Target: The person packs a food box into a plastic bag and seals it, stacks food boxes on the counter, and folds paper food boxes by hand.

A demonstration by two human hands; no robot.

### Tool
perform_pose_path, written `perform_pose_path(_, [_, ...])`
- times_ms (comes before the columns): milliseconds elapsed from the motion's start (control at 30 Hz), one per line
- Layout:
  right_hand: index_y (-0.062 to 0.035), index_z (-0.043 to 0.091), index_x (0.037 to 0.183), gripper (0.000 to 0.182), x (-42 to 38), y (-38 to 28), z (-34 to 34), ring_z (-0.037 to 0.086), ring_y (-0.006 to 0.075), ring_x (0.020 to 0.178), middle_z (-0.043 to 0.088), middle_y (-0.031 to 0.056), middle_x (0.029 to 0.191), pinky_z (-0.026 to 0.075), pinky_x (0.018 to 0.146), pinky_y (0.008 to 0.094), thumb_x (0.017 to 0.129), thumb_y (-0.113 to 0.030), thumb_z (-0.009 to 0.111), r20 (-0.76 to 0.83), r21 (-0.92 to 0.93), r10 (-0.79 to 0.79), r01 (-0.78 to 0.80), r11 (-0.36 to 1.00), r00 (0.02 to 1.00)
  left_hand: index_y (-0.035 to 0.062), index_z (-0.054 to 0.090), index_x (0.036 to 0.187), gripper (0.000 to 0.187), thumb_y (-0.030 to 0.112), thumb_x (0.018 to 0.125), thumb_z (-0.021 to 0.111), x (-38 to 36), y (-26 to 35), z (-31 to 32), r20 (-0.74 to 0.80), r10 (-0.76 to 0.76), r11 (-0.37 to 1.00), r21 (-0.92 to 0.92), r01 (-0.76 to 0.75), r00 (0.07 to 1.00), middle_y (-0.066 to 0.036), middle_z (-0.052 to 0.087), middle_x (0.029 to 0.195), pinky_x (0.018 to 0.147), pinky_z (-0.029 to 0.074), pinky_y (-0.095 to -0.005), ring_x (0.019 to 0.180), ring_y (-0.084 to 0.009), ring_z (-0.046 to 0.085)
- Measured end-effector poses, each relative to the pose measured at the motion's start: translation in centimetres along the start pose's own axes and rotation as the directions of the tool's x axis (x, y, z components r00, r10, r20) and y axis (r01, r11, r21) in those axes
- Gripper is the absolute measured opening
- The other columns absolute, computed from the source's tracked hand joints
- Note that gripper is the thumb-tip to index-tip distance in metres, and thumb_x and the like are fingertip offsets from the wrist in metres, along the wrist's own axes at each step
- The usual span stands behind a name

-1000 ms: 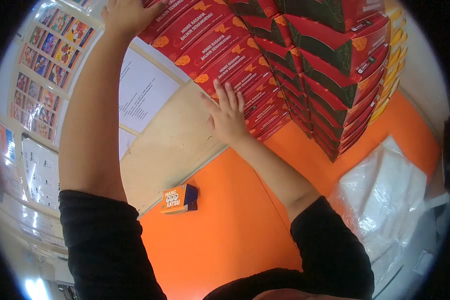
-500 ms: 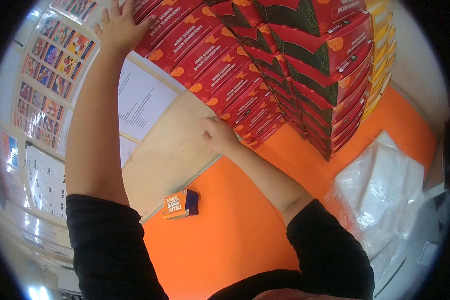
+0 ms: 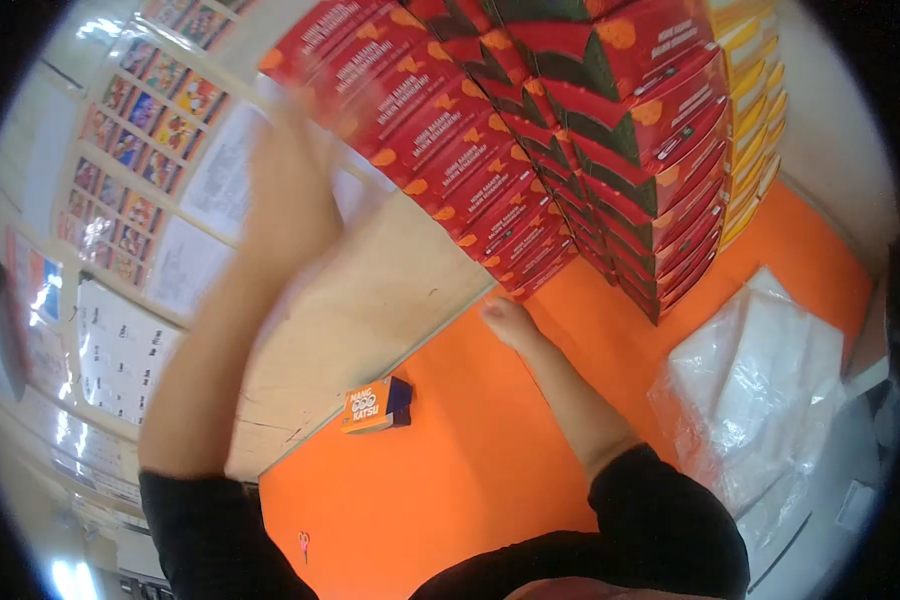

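Observation:
A tall stack of red printed boxes (image 3: pixel 470 165) stands on the orange table against the wall. My left hand (image 3: pixel 295 185) is raised in front of the wall, left of the stack's upper part; motion smears its fingers, and I see no object in it. Low by the bottom left corner of the stack, my right hand (image 3: pixel 508 322) is curled like a fist, with nothing visible in it. A small orange and dark blue box (image 3: pixel 377 405) marked MANG KATSU sits on the table between my arms.
Yellow boxes (image 3: pixel 755 130) are stacked right of the red ones. White items in clear plastic (image 3: pixel 755 385) lie at the table's right. Pink-handled scissors (image 3: pixel 304 546) rest near the front left on the orange table (image 3: pixel 430 500). Picture sheets (image 3: pixel 150 110) and papers cover the wall.
My left hand has come off the top of the red stack and moved down. My right hand has moved down and right, toward the stack's foot. The view has shifted, bringing the scissors into sight.

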State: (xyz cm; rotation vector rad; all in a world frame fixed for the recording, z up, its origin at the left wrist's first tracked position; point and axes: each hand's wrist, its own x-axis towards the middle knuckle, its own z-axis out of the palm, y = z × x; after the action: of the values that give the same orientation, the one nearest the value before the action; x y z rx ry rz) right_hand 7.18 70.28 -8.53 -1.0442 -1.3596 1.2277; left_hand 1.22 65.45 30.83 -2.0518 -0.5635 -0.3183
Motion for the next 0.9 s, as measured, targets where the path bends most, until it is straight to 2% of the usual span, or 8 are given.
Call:
perform_pose_path(67, [-0.0053, 0.058, 0.084, 0.019, -5.4, 0.7, -0.1, 0.059, 0.0226, 0.072, 0.061, 0.0102, 0.076, 0.047, 0.064, 0.0367, 0.083, -0.023, 0.050, -0.053, 0.013, 0.058, -0.057, 0.998, 0.997, 0.0155, 0.047, 0.126, 0.051, 0.033, 0.080, 0.058, -6.7, 7.7, -7.5, 0.518, 0.100, 0.960, -0.276, 0.055, 0.850, -0.020, 0.042, 0.127, 0.097, 0.030, -0.0534, 0.119, -0.0356, 0.039])
perform_pose_path(167, [-0.0069, 0.059, 0.078, 0.017, -15.5, 4.1, 0.6, 0.055, 0.0146, 0.063, 0.058, 0.0042, 0.069, 0.045, 0.058, 0.0310, 0.083, -0.022, 0.051, 0.096, 0.060, 0.302, -0.308, 0.949, 0.948, 0.0162, 0.047, 0.126, 0.048, 0.040, 0.084, 0.052, -21.0, 16.4, -16.9, 0.708, 0.523, 0.686, -0.680, 0.259, 0.474, -0.007, 0.054, 0.120, 0.097, 0.033, -0.0485, 0.117, -0.0296, 0.046])
perform_pose_path(200, [-0.0074, 0.059, 0.075, 0.019, -19.1, 4.9, 1.1, 0.053, 0.0122, 0.057, 0.057, 0.0032, 0.065, 0.044, 0.054, 0.0298, 0.084, -0.021, 0.049, 0.100, 0.055, 0.330, -0.337, 0.940, 0.939, 0.0142, 0.045, 0.128, 0.056, 0.045, 0.083, 0.053, -26.9, 19.8, -19.3, 0.883, 0.347, 0.463, -0.455, 0.761, 0.317, -0.010, 0.050, 0.127, 0.096, 0.035, -0.0486, 0.118, -0.0321, 0.046])
perform_pose_path(267, [-0.0073, 0.062, 0.084, 0.020, -26.1, 1.8, 0.0, 0.058, 0.0130, 0.063, 0.061, 0.0042, 0.071, 0.047, 0.058, 0.0296, 0.086, -0.022, 0.048, 0.252, -0.141, 0.360, -0.334, 0.932, 0.898, 0.0106, 0.042, 0.130, 0.060, 0.046, 0.083, 0.053, -35.5, 28.0, -25.7, 0.979, -0.174, 0.797, 0.206, 0.568, -0.110, -0.016, 0.049, 0.127, 0.093, 0.040, -0.0467, 0.112, -0.0348, 0.050])
perform_pose_path(333, [-0.0070, 0.062, 0.088, 0.021, -30.3, 2.1, -0.5, 0.059, 0.0130, 0.065, 0.063, 0.0046, 0.075, 0.048, 0.061, 0.0293, 0.086, -0.022, 0.048, 0.321, -0.245, 0.337, -0.266, 0.932, 0.885, 0.0099, 0.042, 0.129, 0.059, 0.045, 0.083, 0.053, -39.3, 31.4, -30.0, 0.960, -0.149, 0.666, 0.276, 0.693, -0.239, -0.017, 0.050, 0.126, 0.092, 0.040, -0.0466, 0.111, -0.0350, 0.051])
perform_pose_path(567, [-0.0044, 0.061, 0.100, 0.029, -51.1, -5.3, -6.1, 0.061, 0.0244, 0.081, 0.065, 0.0129, 0.090, 0.047, 0.070, 0.0361, 0.083, -0.027, 0.054, 0.109, -0.282, 0.155, -0.119, 0.952, 0.982, 0.0078, 0.043, 0.128, 0.059, 0.044, 0.083, 0.054, -43.1, 37.6, -38.5, 0.964, 0.262, 0.440, -0.164, 0.883, 0.049, -0.020, 0.052, 0.121, 0.089, 0.042, -0.0466, 0.106, -0.0360, 0.054])
perform_pose_path(633, [-0.0035, 0.061, 0.099, 0.019, -60.0, -11.2, -7.1, 0.058, 0.0137, 0.079, 0.062, 0.0051, 0.084, 0.047, 0.071, 0.0275, 0.084, -0.013, 0.053, -0.073, -0.323, 0.165, -0.180, 0.929, 0.984, 0.0072, 0.044, 0.127, 0.058, 0.044, 0.082, 0.054, -42.8, 39.6, -39.4, 0.943, 0.314, 0.433, -0.246, 0.867, 0.111, -0.021, 0.053, 0.119, 0.088, 0.043, -0.0465, 0.105, -0.0363, 0.055])
perform_pose_path(900, [-0.0027, 0.062, 0.090, 0.023, -99.8, -9.3, -6.8, 0.059, 0.0151, 0.068, 0.063, 0.0091, 0.079, 0.047, 0.064, 0.0297, 0.084, -0.024, 0.056, -0.661, 0.069, 0.454, -0.553, 0.830, 0.598, 0.0065, 0.047, 0.125, 0.052, 0.037, 0.084, 0.054, -32.5, 49.9, -43.4, 0.556, 0.480, 0.354, -0.831, 0.430, 0.679, -0.022, 0.056, 0.113, 0.090, 0.042, -0.0425, 0.105, -0.0358, 0.054])
